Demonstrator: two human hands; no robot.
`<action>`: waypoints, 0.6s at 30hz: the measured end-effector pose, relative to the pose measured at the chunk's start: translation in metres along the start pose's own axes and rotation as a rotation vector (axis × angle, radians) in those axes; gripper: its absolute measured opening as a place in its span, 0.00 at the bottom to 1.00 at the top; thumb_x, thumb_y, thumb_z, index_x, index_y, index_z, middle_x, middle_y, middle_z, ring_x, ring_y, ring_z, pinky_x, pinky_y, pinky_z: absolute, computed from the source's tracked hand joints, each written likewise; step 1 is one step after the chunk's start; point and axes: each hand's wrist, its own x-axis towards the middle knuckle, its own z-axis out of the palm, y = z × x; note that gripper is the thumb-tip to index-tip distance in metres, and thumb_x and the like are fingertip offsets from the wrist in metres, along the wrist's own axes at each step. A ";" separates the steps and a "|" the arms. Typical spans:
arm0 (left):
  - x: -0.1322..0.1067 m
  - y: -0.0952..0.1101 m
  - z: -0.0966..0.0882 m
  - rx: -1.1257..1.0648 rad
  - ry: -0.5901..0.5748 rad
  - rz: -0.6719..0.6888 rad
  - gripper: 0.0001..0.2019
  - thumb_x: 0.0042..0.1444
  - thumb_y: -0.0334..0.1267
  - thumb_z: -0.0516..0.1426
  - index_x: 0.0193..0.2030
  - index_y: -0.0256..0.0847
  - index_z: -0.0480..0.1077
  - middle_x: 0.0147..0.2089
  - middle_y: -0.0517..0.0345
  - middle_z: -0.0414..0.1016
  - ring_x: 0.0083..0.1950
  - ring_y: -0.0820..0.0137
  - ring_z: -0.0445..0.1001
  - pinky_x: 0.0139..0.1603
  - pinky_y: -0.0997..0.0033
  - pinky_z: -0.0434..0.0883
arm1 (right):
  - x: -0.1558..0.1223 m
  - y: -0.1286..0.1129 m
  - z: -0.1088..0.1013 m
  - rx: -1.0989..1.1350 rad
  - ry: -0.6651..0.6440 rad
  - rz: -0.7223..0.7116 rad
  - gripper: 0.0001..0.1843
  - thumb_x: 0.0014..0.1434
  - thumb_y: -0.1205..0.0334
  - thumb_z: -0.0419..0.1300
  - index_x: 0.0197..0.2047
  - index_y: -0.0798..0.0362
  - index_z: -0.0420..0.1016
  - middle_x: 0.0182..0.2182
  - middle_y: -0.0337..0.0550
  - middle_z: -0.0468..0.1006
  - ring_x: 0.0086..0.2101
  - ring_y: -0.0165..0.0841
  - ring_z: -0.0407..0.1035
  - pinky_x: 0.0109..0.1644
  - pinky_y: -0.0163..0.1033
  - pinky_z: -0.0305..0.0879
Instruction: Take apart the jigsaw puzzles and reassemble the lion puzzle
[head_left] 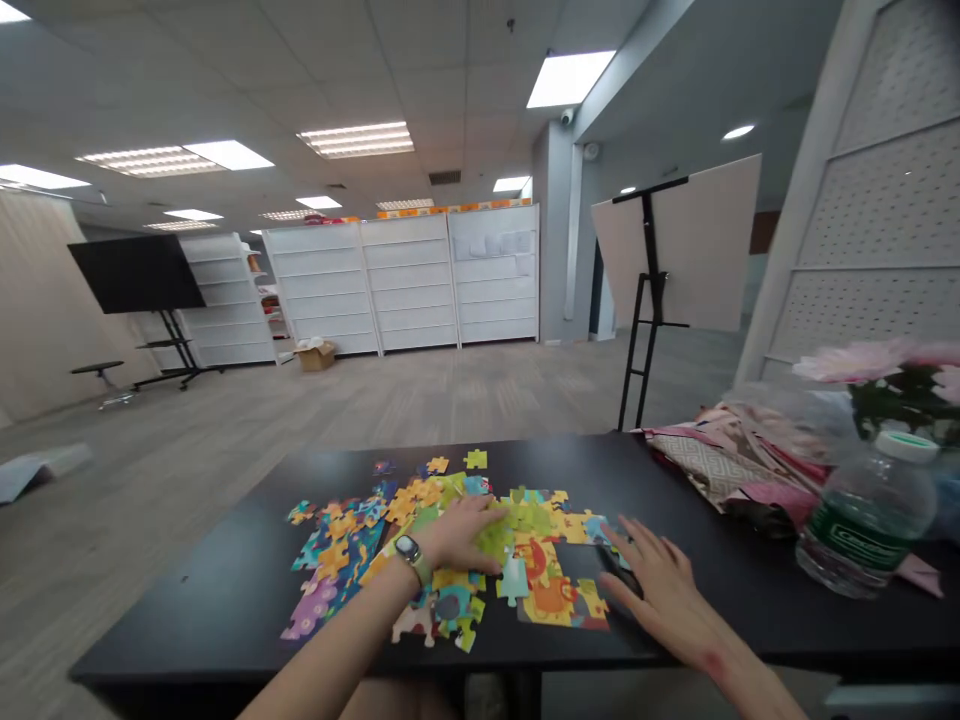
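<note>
Left hand (457, 535) spread, pressing jigsaw pieces (529, 520); right hand (660, 590) spread beside them; green-labelled plastic bottle (870, 520) at three o'clock.

L hand (457, 535): palm down on puzzle pcs (532, 520), watch (409, 558) on wrist.
R hand (664, 590): on black tbl (225, 610), fingers just beside pcs.
Tbl right: water btl (866, 525), fabric (720, 465), pink flowers (855, 362).
Back: white shelves (405, 285), cardboard box (315, 357), TV (127, 272).

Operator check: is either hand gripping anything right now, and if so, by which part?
Nothing looks gripped. The left hand lies flat on the jigsaw pieces, and the right hand is open, its fingertips at a dark object I cannot make out.
</note>
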 end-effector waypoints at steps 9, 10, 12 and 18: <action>0.003 -0.011 -0.001 -0.148 0.029 0.044 0.28 0.51 0.47 0.71 0.58 0.54 0.72 0.57 0.55 0.72 0.58 0.57 0.70 0.60 0.60 0.68 | 0.095 -0.097 0.026 0.155 -0.239 0.024 0.20 0.65 0.57 0.53 0.54 0.56 0.75 0.50 0.58 0.78 0.52 0.49 0.71 0.59 0.52 0.64; 0.002 -0.013 0.003 -0.185 0.052 0.028 0.28 0.50 0.47 0.71 0.58 0.54 0.72 0.58 0.55 0.71 0.58 0.57 0.70 0.61 0.60 0.67 | 0.104 -0.105 0.032 0.133 -0.266 0.052 0.20 0.62 0.56 0.57 0.52 0.58 0.76 0.48 0.60 0.78 0.52 0.52 0.71 0.58 0.54 0.64; 0.001 -0.018 0.011 -0.251 0.087 -0.019 0.29 0.47 0.47 0.73 0.56 0.54 0.73 0.58 0.55 0.72 0.58 0.56 0.70 0.61 0.58 0.67 | 0.115 -0.118 0.041 0.112 -0.306 0.094 0.21 0.56 0.57 0.62 0.50 0.59 0.77 0.46 0.62 0.79 0.52 0.56 0.70 0.58 0.55 0.63; 0.003 -0.029 0.025 -0.351 0.128 -0.024 0.30 0.40 0.47 0.76 0.51 0.51 0.74 0.56 0.56 0.74 0.56 0.55 0.72 0.58 0.57 0.68 | 0.123 -0.125 0.050 0.131 -0.374 0.151 0.19 0.51 0.63 0.60 0.48 0.52 0.75 0.41 0.50 0.80 0.46 0.46 0.74 0.50 0.45 0.68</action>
